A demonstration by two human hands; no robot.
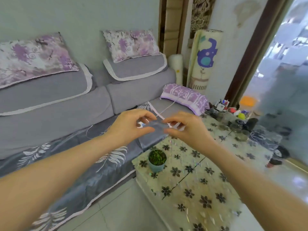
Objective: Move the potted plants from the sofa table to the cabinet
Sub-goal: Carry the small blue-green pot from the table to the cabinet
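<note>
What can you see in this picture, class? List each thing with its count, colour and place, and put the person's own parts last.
potted plant: one, green leaves in a blue-green pot, near corner of the table
table: one, pale cloth with dark flowers, right of the sofa
sofa: one, grey, along the wall
floral cushions: two, purple and white, on the sofa back
purple pillow: one, purple and white, far end of the sofa seat
rolled mat: one, cream with a blue figure, upright in the corner
small clutter: several, mixed colours, far end of the table, blurred
left hand: one, raised above the sofa seat, fingers curled, empty
right hand: one, beside the left hand, fingers curled, empty
</note>
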